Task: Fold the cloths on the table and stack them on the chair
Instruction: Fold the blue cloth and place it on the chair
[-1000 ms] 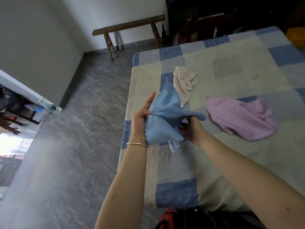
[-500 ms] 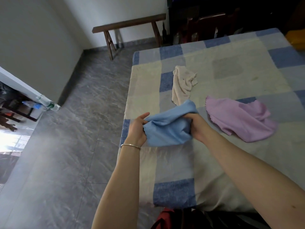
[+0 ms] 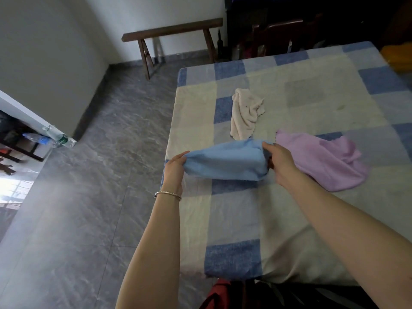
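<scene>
A blue cloth (image 3: 225, 160) is stretched sideways just above the table's left edge. My left hand (image 3: 175, 169) pinches its left end and my right hand (image 3: 278, 162) grips its right end. A crumpled cream cloth (image 3: 244, 115) lies on the checked tablecloth (image 3: 312, 219) just beyond the blue one. A rumpled purple cloth (image 3: 323, 159) lies to the right, touching my right hand. A dark wooden chair (image 3: 278, 39) stands behind the table's far edge.
A wooden bench (image 3: 171, 34) stands against the far wall. Plastic bottles (image 3: 48, 139) lie on the grey floor at the left by a doorway. Something red (image 3: 219, 293) shows below the table's near edge.
The blue cloth was bunched upright between my hands. It has been lowered toward the table and pulled out wide, my left hand moving left and my right hand moving right.
</scene>
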`<move>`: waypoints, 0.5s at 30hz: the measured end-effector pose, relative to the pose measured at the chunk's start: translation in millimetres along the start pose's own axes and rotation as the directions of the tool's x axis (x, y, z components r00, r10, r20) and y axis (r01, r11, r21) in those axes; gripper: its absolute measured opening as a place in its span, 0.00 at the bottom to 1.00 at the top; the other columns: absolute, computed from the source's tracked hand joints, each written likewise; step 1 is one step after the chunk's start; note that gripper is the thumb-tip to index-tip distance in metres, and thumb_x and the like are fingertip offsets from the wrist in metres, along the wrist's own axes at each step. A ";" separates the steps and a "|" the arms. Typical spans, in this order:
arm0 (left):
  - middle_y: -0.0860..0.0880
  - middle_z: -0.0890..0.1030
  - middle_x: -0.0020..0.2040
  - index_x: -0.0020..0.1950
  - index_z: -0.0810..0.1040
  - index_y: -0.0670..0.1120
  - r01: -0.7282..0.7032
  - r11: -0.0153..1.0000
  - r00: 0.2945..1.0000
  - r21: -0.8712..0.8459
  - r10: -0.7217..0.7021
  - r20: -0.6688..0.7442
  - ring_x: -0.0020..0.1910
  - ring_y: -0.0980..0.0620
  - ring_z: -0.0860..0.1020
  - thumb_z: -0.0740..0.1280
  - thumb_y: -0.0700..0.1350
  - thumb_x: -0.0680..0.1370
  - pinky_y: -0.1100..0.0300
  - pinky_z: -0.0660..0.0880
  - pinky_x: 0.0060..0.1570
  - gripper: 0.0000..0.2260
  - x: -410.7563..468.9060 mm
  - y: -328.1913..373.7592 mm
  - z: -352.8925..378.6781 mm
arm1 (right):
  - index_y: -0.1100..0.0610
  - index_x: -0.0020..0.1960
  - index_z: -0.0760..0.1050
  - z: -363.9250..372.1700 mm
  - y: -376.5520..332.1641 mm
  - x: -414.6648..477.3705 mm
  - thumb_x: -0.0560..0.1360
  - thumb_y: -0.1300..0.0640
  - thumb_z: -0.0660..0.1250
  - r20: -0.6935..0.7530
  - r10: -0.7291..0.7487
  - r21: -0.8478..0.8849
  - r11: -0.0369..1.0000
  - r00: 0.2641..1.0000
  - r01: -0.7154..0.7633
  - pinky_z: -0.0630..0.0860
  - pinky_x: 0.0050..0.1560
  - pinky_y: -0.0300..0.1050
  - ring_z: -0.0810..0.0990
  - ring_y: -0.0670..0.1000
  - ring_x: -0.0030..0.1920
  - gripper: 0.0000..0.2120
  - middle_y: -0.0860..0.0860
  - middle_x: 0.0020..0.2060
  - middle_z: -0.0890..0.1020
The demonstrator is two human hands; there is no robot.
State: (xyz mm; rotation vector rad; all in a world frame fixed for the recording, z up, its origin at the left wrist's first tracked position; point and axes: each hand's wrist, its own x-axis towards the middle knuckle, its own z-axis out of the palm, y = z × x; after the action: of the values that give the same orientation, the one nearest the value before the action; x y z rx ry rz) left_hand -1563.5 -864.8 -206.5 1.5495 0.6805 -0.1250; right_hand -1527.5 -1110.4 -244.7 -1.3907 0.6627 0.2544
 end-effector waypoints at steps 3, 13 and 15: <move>0.46 0.80 0.49 0.61 0.76 0.42 -0.057 0.997 0.998 -0.056 0.057 0.012 0.47 0.52 0.78 0.58 0.36 0.78 0.66 0.74 0.45 0.14 3.7 -6.0 -8.7 | 0.53 0.39 0.75 -3.6 -6.6 -5.1 0.73 0.56 0.64 -0.002 -0.059 -0.009 0.998 0.998 0.059 0.70 0.45 0.42 0.74 0.50 0.43 0.05 0.51 0.41 0.78; 0.50 0.78 0.43 0.57 0.76 0.48 -0.057 0.996 0.997 -0.071 0.053 -0.057 0.39 0.56 0.75 0.59 0.38 0.78 0.65 0.72 0.40 0.11 8.1 -5.8 -9.8 | 0.56 0.34 0.68 -10.1 -12.2 -5.1 0.67 0.63 0.63 -0.011 -0.119 0.081 0.990 0.993 0.120 0.69 0.36 0.39 0.69 0.48 0.34 0.06 0.51 0.32 0.71; 0.49 0.79 0.46 0.56 0.77 0.48 -0.064 0.996 0.996 -0.065 0.060 -0.061 0.42 0.55 0.76 0.60 0.39 0.78 0.64 0.74 0.43 0.10 8.8 -6.3 -10.0 | 0.58 0.42 0.72 -10.2 -10.1 -1.1 0.72 0.63 0.64 -0.025 -0.140 -0.024 0.990 0.990 0.139 0.71 0.38 0.39 0.72 0.50 0.39 0.02 0.54 0.39 0.75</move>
State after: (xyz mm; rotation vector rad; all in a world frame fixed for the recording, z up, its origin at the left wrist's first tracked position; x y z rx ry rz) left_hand -1562.7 -852.8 -214.9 1.5130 0.6762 -0.0099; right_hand -1525.8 -1121.8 -236.2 -1.4573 0.5829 0.1330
